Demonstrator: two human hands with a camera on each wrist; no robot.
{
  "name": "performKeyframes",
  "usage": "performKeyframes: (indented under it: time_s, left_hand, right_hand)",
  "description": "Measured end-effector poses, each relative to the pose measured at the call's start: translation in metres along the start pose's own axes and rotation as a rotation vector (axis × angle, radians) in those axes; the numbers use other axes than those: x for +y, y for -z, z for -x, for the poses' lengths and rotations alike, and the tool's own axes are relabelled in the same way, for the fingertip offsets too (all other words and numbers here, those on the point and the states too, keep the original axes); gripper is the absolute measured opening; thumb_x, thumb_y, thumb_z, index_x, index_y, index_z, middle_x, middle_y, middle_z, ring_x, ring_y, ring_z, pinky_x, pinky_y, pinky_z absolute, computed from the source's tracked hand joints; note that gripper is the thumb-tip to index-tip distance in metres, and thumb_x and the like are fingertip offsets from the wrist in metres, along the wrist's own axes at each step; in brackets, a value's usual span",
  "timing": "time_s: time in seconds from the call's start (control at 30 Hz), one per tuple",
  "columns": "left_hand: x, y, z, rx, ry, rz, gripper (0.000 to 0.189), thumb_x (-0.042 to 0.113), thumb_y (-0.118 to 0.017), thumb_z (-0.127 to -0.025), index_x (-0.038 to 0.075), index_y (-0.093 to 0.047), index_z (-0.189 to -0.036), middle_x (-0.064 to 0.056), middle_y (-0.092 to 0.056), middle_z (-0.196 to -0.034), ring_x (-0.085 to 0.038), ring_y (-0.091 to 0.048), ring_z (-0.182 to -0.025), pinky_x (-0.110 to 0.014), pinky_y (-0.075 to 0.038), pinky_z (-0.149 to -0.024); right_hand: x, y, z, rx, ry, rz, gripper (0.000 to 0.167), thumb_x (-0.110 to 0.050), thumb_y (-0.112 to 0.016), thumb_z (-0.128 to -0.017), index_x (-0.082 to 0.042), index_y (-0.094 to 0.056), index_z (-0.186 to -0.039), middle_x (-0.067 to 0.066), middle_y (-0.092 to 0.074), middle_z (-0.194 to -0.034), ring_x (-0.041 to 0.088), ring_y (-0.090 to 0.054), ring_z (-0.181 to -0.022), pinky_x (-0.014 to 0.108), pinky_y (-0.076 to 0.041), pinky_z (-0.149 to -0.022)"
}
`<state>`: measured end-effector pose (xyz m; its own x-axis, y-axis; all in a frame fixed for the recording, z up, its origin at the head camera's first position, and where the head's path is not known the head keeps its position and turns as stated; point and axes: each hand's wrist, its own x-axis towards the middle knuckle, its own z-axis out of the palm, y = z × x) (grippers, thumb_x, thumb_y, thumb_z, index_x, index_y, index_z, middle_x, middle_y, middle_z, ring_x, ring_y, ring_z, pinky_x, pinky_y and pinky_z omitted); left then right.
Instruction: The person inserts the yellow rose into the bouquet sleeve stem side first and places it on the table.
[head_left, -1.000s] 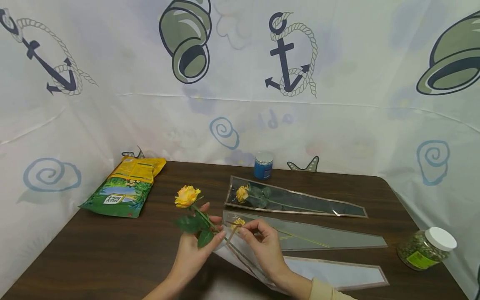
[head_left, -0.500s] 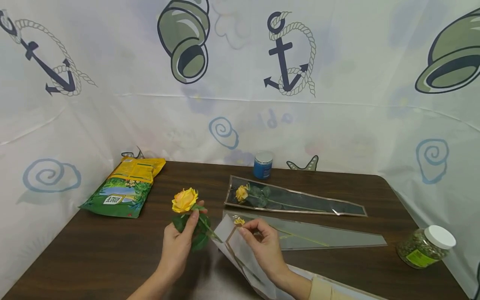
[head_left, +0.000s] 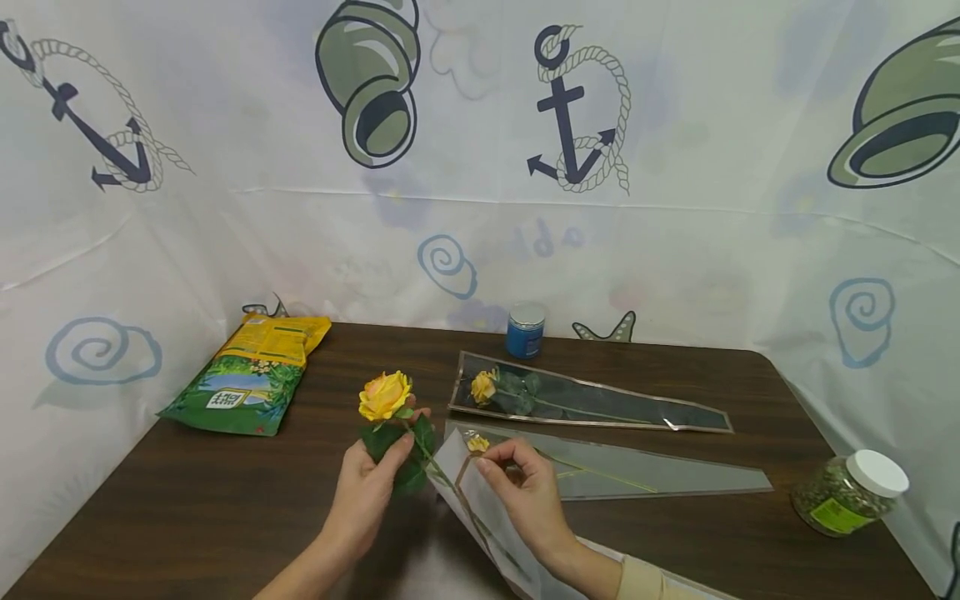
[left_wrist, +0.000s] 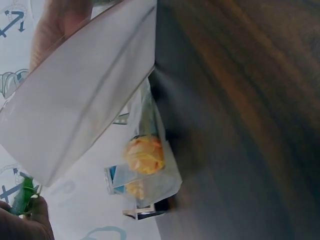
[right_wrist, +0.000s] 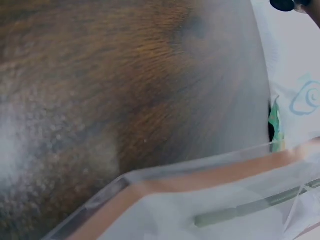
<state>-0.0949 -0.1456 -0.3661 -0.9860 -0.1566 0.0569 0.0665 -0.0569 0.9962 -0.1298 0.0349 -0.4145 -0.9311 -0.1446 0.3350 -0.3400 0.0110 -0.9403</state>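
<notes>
A yellow rose (head_left: 385, 396) with green leaves is upright and slightly tilted, and my left hand (head_left: 363, 492) grips its stem just below the bloom, by the leaves. Its stem runs down into a white-and-clear flower sleeve (head_left: 468, 492) with a brown border. My right hand (head_left: 528, 492) pinches the sleeve's upper edge between thumb and fingertips. In the left wrist view the stem shows as a dark line through the white sleeve (left_wrist: 85, 95). The lower end of the stem (right_wrist: 215, 217) lies inside the sleeve in the right wrist view.
Behind the right hand lie a grey sleeve (head_left: 697, 475) and a dark sleeve (head_left: 637, 404), each with a yellow rose inside. A blue jar (head_left: 526, 333) stands at the back, a white-lidded jar (head_left: 847, 496) at right, a green-yellow bag (head_left: 251, 375) at left.
My left hand has shifted its grip up the stem, closer to the bloom. Over the last half second it moved right with the rose, toward the sleeve. The right hand stays nearly still.
</notes>
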Motion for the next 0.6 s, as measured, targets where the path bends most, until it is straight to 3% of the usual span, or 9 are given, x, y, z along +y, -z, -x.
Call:
performKeyframes:
  time_s: [0.17, 0.3, 0.4, 0.5, 0.6]
  left_hand:
    - [0.002, -0.001, -0.002, 0.067, -0.013, -0.005, 0.038, 0.020, -0.058, -0.094, 0.001, -0.055, -0.127, -0.005, -0.062, -0.125, -0.006, -0.061, -0.108, -0.021, -0.049, -0.089]
    - [0.003, -0.004, -0.003, 0.157, 0.055, 0.041, 0.035, 0.019, -0.065, -0.090, -0.002, -0.060, -0.117, 0.007, -0.069, -0.104, -0.008, -0.065, -0.098, -0.025, -0.053, -0.081]
    - [0.002, -0.008, -0.004, 0.193, 0.106, 0.070, 0.031, 0.019, -0.066, -0.089, 0.001, -0.057, -0.112, 0.009, -0.066, -0.095, -0.007, -0.064, -0.092, -0.025, -0.054, -0.077]
    - [-0.001, -0.013, -0.004, 0.193, 0.124, 0.066, 0.033, 0.017, -0.067, -0.088, 0.004, -0.051, -0.113, 0.006, -0.062, -0.098, -0.006, -0.062, -0.093, -0.024, -0.053, -0.078]
    - [-0.005, -0.015, -0.003, 0.168, 0.103, -0.005, 0.042, 0.014, -0.069, -0.087, 0.008, -0.045, -0.121, 0.000, -0.059, -0.106, -0.008, -0.060, -0.099, -0.024, -0.052, -0.081]
  right_hand:
    - [-0.001, 0.002, 0.001, -0.019, 0.019, 0.007, 0.006, -0.007, -0.069, -0.084, -0.005, -0.064, -0.081, 0.013, -0.064, -0.085, 0.003, -0.057, -0.080, 0.022, -0.050, -0.064]
    - [0.000, 0.001, 0.003, -0.040, 0.060, 0.023, 0.006, -0.008, -0.069, -0.084, -0.005, -0.064, -0.083, 0.010, -0.063, -0.084, 0.004, -0.057, -0.079, 0.023, -0.050, -0.066]
    - [-0.001, -0.001, 0.006, -0.059, 0.096, 0.035, 0.004, -0.009, -0.068, -0.086, -0.007, -0.065, -0.084, 0.007, -0.062, -0.084, 0.004, -0.057, -0.078, 0.024, -0.049, -0.067]
    - [-0.001, -0.002, 0.007, -0.063, 0.117, 0.042, 0.004, -0.010, -0.067, -0.087, -0.007, -0.065, -0.085, 0.006, -0.061, -0.084, 0.004, -0.057, -0.079, 0.025, -0.049, -0.067]
    - [-0.001, -0.002, 0.005, -0.051, 0.117, 0.040, 0.006, -0.010, -0.067, -0.087, -0.006, -0.064, -0.085, 0.006, -0.061, -0.084, 0.004, -0.056, -0.080, 0.025, -0.049, -0.068]
